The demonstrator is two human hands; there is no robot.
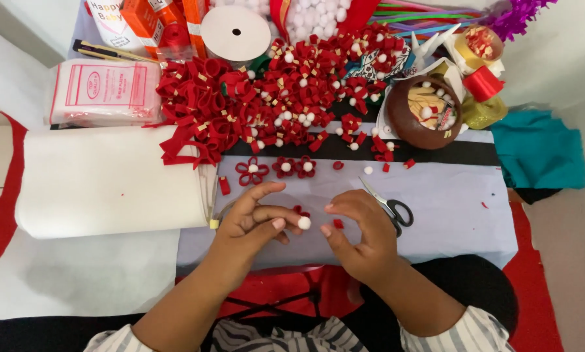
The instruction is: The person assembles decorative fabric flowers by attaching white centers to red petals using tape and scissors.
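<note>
Near the board's front edge, my left hand [253, 218] pinches a white pompom [304, 223]; my right hand [361, 225] curls, fingertips empty. Three finished red felt flowers [276, 169] lie beyond; many loose felt loops [201, 104] remain.

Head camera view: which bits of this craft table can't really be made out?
- Red felt piece, head view: mostly hidden behind the left hand and the white pom-pom.
- Scissors: blade tips covered by the right hand.
- Brown bowl: contents too small and jumbled to sort.
- Orange boxes: cut off by the top edge.
</note>
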